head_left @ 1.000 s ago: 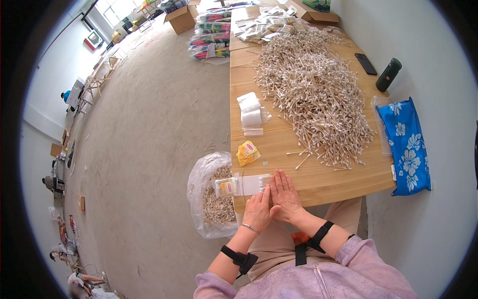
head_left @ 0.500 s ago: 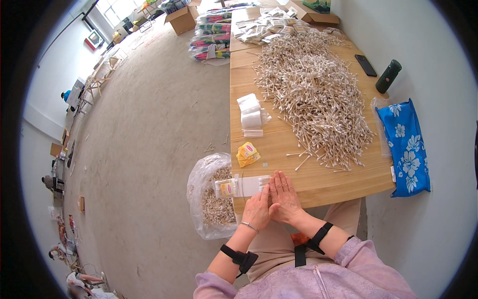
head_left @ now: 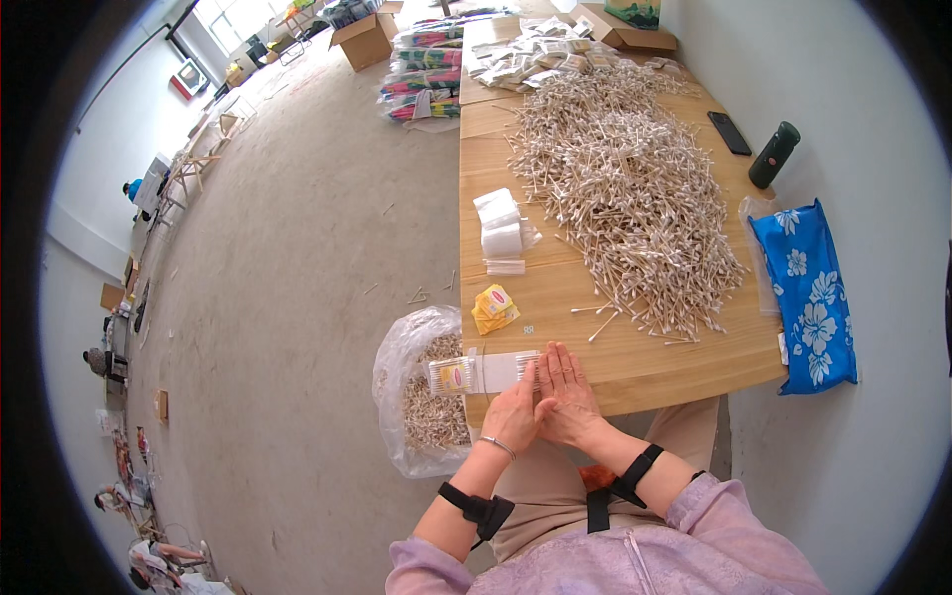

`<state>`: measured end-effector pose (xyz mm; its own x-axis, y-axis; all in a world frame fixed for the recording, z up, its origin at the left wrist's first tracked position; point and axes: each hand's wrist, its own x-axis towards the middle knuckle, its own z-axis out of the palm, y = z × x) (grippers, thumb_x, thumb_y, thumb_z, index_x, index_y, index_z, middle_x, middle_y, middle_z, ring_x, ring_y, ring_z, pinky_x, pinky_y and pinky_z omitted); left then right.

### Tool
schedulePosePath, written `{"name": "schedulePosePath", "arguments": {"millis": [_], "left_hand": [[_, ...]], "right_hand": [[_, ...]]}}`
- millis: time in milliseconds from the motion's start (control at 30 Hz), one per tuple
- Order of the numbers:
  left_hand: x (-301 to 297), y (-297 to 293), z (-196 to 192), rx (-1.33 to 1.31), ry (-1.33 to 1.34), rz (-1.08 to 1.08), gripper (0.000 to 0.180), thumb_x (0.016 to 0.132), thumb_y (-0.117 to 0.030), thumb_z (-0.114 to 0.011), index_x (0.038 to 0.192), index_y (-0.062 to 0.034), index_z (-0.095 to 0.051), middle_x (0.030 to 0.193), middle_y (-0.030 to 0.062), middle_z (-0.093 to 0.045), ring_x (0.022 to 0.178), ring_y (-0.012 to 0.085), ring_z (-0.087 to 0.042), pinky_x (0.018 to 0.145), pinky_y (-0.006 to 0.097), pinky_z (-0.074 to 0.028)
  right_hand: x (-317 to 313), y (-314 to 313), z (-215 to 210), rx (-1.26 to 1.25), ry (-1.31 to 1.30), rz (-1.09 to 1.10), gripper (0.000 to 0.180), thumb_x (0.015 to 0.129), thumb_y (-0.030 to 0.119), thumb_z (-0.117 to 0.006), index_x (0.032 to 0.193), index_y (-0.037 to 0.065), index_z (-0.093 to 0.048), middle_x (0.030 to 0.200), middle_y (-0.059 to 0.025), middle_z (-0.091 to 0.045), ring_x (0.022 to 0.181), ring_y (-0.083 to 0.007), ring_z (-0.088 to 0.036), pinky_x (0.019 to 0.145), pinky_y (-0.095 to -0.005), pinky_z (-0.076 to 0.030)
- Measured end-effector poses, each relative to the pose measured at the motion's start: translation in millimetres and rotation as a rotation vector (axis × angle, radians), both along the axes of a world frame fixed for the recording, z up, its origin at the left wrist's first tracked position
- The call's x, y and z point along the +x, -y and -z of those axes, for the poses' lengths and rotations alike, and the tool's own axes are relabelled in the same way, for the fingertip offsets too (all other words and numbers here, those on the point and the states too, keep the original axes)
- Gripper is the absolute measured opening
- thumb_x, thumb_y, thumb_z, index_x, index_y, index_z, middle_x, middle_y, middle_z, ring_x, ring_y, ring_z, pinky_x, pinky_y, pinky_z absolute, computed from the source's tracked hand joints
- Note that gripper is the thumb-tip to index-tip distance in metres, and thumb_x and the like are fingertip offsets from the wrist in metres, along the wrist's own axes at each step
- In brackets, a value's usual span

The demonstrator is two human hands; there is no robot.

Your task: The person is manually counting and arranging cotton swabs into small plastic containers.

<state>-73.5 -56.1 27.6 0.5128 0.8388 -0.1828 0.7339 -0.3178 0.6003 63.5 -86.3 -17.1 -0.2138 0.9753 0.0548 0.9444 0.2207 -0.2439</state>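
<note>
Near the table's front edge, my left hand [head_left: 512, 415] rests its fingertips against a small row of cotton swabs [head_left: 527, 366], its thumb reaching over to my right hand. My right hand [head_left: 568, 395] lies flat with fingers stretched out, just right of these swabs. The swabs sit at the right end of a clear plastic bag [head_left: 496, 373]. Left of it, past the table edge, is a packet of cotton swabs [head_left: 451, 376] with a yellow card. Part of the swab row is hidden under my left fingers.
A large heap of cotton swabs [head_left: 635, 198] covers the table [head_left: 555, 288]. Yellow cards [head_left: 495, 308] and small plastic bags [head_left: 499, 222] lie at left. A clear sack of swabs [head_left: 392, 397] stands beside the table. A phone [head_left: 729, 132], dark bottle [head_left: 773, 155] and blue floral pack [head_left: 815, 307] line the right.
Both hands keep nearly the same place. My left fingers shift very slightly against the swabs.
</note>
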Motion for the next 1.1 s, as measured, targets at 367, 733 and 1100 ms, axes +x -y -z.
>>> {"name": "schedulePosePath", "arguments": {"millis": [367,733,1100], "left_hand": [[5.2,-5.9,-12.0,-0.122,-0.063,-0.055,0.065,0.088,-0.015,-0.052,0.144,0.0013,-0.023,0.104,0.0269,-0.061,0.092,0.0415,-0.06,0.078,0.046,-0.048],[10.3,-9.3,-8.6,-0.11,-0.093,-0.11,0.064,0.088,-0.013,-0.052,0.145,-0.0032,-0.024,0.095,0.0284,-0.063,0.087,0.044,-0.062,0.075,0.049,-0.049],[4.3,-9.8,1.4,-0.018,-0.07,-0.125,0.059,0.087,-0.013,-0.054,0.141,-0.0083,-0.032,0.088,0.0252,-0.064,0.081,0.0422,-0.062,0.071,0.049,-0.049]], "right_hand": [[1.0,0.0,-4.5,0.028,-0.026,0.001,0.088,0.078,0.037,-0.053,0.141,-0.013,-0.017,0.149,-0.0313,-0.013,0.142,-0.0422,-0.009,0.116,-0.0476,-0.007],[2.5,-0.4,-7.8,0.005,-0.036,-0.006,0.099,0.072,0.045,-0.06,0.141,-0.013,-0.017,0.149,-0.0315,-0.014,0.142,-0.0423,-0.01,0.116,-0.0475,-0.008],[5.9,1.9,-16.3,-0.075,-0.104,-0.05,0.104,0.072,0.053,-0.061,0.142,-0.012,-0.018,0.15,-0.0288,-0.013,0.143,-0.0388,-0.009,0.117,-0.0455,-0.006]]}}
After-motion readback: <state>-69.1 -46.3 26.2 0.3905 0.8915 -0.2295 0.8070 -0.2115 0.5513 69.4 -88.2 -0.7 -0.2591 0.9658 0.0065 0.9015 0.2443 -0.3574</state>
